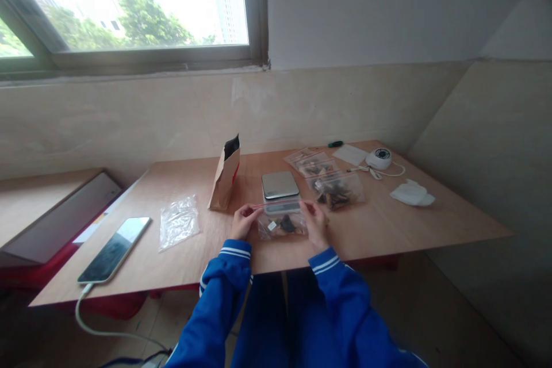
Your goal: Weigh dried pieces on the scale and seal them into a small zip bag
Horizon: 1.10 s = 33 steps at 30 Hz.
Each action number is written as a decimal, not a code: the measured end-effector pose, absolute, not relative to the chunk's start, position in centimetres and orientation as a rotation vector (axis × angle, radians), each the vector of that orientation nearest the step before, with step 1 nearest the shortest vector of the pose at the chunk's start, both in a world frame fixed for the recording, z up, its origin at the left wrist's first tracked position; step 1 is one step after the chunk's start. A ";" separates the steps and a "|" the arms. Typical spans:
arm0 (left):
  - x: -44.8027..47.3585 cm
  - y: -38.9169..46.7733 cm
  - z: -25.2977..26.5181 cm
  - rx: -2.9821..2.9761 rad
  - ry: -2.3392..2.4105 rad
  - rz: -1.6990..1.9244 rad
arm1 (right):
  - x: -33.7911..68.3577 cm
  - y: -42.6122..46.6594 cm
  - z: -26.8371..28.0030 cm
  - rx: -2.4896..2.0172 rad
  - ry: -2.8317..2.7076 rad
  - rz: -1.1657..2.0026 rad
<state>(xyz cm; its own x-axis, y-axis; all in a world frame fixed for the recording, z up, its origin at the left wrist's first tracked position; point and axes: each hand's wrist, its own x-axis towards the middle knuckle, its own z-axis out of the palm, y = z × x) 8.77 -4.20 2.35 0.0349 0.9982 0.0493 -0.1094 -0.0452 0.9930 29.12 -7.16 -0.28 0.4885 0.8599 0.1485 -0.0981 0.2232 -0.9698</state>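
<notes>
Head view: both hands at the near edge of the tabletop (388, 230), left hand (242, 222) and right hand (316, 224) each pinching an end of a small clear zip bag (282, 221) along its red seal strip; both grips are clenched on the bag's top corners. The bag sits flat on the tabletop between the hands with dark pieces and a small white packet inside. Whether the seal is fully pressed closed is too small to tell; it looks straight and level, so judged near finished. Just behind it a small scale (280, 185) with bare steel plate. Right of that, filled zip bags (335, 188) already lie done, several in a row. An open brown paper pouch (225, 175) stands upright to the left, an empty-looking clear bag (178, 221) beyond it, a phone (114, 249) on a cable far left.
</notes>
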 end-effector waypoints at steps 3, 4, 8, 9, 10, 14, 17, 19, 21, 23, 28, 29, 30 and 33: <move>8.8 -4.3 2.2 1.136 1.032 1.289 | 29.0 -7.4 0.2 -1.142 -0.862 0.833; 8.8 -4.3 2.2 1.122 1.011 1.282 | 29.0 -7.4 0.3 -1.133 -0.866 0.868; 9.0 -4.5 2.1 1.089 0.960 1.237 | 28.9 -7.5 0.5 -1.124 -0.892 0.969; 9.1 -4.5 2.1 1.086 0.948 1.231 | 28.9 -7.5 0.5 -1.129 -0.908 0.975; 9.1 -4.5 2.2 1.084 0.936 1.226 | 28.9 -7.5 0.5 -1.133 -0.926 0.975; 9.1 -4.5 2.2 1.130 0.952 1.221 | 28.8 -7.6 0.6 -1.152 -0.969 0.939; 9.0 -4.3 2.0 1.183 0.986 1.222 | 28.7 -7.5 0.5 -1.162 -0.962 0.915; 8.9 -4.2 1.9 1.181 0.995 1.219 | 28.8 -7.5 0.3 -1.167 -0.963 0.895; 8.8 -4.2 1.8 1.155 1.005 1.221 | 28.8 -7.3 0.0 -1.174 -0.974 0.881; 8.8 -4.2 1.8 1.141 1.013 1.226 | 28.9 -7.2 -0.3 -1.185 -0.992 0.873; 8.8 -4.2 1.8 1.160 1.017 1.220 | 29.1 -7.2 -0.6 -1.184 -1.010 0.865; 8.8 -4.2 1.8 1.166 1.024 1.219 | 29.1 -7.2 -0.6 -1.180 -1.009 0.869; 8.8 -4.3 1.8 1.173 1.035 1.218 | 29.1 -7.2 -0.6 -1.180 -1.009 0.871; 8.8 -4.3 1.9 1.192 1.063 1.211 | 29.1 -7.3 -0.5 -1.200 -1.011 0.848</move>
